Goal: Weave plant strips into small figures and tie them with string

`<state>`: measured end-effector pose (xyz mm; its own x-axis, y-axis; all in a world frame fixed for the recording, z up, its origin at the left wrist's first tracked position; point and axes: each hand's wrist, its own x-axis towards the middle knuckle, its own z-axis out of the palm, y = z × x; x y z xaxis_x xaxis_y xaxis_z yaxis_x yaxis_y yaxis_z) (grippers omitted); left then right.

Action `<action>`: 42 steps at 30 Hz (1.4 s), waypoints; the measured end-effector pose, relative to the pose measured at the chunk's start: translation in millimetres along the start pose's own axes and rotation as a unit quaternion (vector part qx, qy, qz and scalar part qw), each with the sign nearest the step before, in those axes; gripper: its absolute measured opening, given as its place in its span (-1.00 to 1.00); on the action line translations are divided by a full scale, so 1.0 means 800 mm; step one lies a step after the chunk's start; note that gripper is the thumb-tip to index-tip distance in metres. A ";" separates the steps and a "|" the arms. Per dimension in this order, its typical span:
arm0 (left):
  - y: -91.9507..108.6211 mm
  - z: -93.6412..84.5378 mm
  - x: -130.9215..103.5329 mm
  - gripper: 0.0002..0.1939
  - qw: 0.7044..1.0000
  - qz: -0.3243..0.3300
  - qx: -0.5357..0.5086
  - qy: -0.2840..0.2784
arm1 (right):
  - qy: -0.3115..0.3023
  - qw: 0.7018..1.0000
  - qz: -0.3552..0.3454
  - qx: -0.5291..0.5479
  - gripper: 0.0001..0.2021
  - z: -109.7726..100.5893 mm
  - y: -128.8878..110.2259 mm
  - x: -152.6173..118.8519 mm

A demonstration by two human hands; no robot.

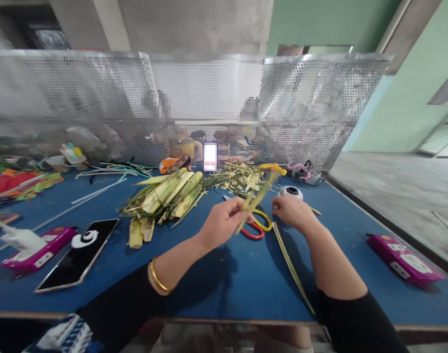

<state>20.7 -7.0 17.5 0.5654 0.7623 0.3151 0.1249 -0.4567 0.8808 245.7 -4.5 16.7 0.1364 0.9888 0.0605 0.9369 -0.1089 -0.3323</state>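
Note:
My left hand (224, 220) is closed in a pinch around a thin green leaf strip (260, 197), which slants up to the right and is blurred. My right hand (293, 212) is closed too, fingertips together; whatever it holds is too small to make out. Just below those fingertips starts a long pale-green strip (290, 264), reaching toward the table's front edge; I cannot tell whether it touches the fingers. Scissors with red and yellow handles (254, 234) lie between the hands, partly hidden. A round white object with a dark centre (291, 191) sits behind my right hand.
A pile of green husk-like leaves (172, 196) lies left of my hands, with pale shredded pieces (242, 176) behind. On the blue table (216, 294) are a phone (80, 255) and purple tissue packs (404, 260) at both sides. A perforated metal screen (209, 88) stands at the back.

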 end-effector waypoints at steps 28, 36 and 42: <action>-0.014 0.021 -0.010 -0.84 0.881 -0.296 -0.367 0.025 | -0.026 0.758 -0.004 0.651 -0.71 0.033 -0.063 -0.026; -0.022 0.023 -0.009 -0.79 0.887 -0.261 -0.380 0.013 | -0.031 0.824 -0.030 0.565 -0.70 0.043 -0.067 -0.026; -0.019 0.026 -0.010 -0.84 0.875 -0.271 -0.402 -0.012 | -0.001 0.842 -0.058 0.537 -0.70 0.048 -0.071 -0.029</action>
<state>31.2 -16.3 -5.6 0.6187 0.7531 -0.2239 -0.2295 0.4457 0.8652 177.2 -17.2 -2.1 0.0621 0.9868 0.1497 0.1131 0.1421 -0.9834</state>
